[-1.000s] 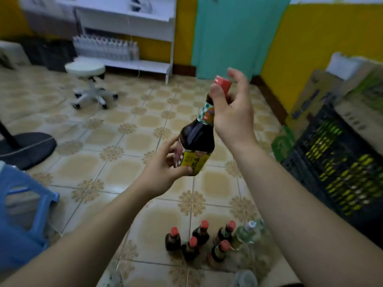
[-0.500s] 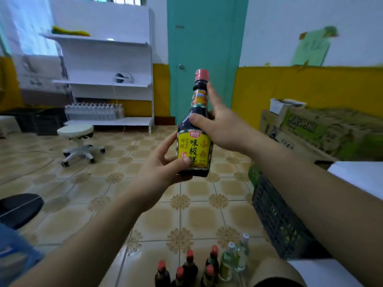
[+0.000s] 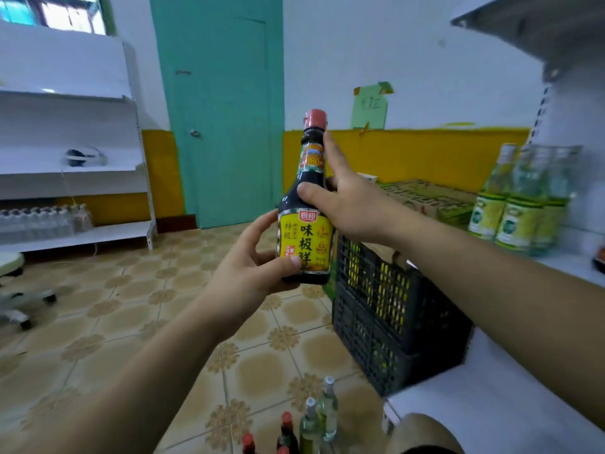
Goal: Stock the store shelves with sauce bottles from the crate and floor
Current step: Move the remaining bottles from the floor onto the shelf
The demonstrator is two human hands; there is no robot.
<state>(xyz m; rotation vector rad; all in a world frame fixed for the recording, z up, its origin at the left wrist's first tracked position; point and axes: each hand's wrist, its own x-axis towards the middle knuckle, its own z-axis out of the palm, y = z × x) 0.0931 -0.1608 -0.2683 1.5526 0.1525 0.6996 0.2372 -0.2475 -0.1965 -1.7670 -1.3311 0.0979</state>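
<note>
A dark sauce bottle with a red cap and yellow label stands upright in mid-air before me. My left hand grips its lower body from the left, thumb across the label's bottom. My right hand holds its shoulder and neck from the right. On the floor at the bottom stand more red-capped sauce bottles and clear bottles. A black plastic crate sits on the floor to the right. The white store shelf runs along the right, with yellow-labelled bottles on it.
Another white shelf unit stands at the far left wall with packed bottles on its bottom board. A teal door is behind. Cardboard boxes lie behind the crate. A white stool is at the left edge.
The view has risen and swung right, bringing the right shelf and its bottles into sight. The bottle went from tilted to upright, still in both hands.
</note>
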